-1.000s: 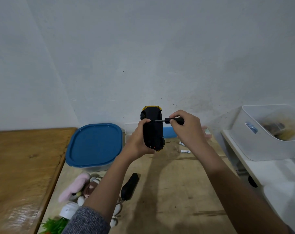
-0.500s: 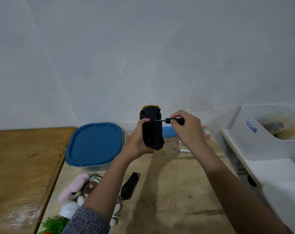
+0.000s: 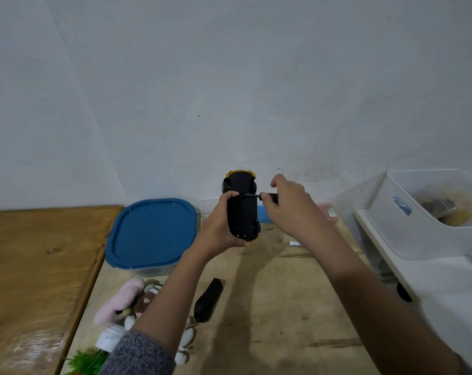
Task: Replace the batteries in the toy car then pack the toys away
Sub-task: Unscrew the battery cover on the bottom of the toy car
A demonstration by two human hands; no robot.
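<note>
My left hand [image 3: 220, 224] holds the toy car [image 3: 242, 204] upright above the table, black underside towards me, yellow body showing at the top edge. My right hand [image 3: 289, 205] grips a small black screwdriver [image 3: 267, 196] held level, its metal tip against the car's underside near my left thumb. A white battery [image 3: 295, 244] lies on the table under my right wrist. A black cover-like part [image 3: 208, 299] lies on the table below my left forearm.
A clear container with a blue lid [image 3: 152, 234] stands at the left. Plush toys [image 3: 126, 301] and a green plastic plant [image 3: 86, 362] lie at the near left. A white bin [image 3: 429, 212] with items sits on a white shelf at right. A blue box [image 3: 263, 215] is behind the car.
My right hand's fingers have turned around the screwdriver handle and lifted slightly. The car and left hand stay in nearly the same place.
</note>
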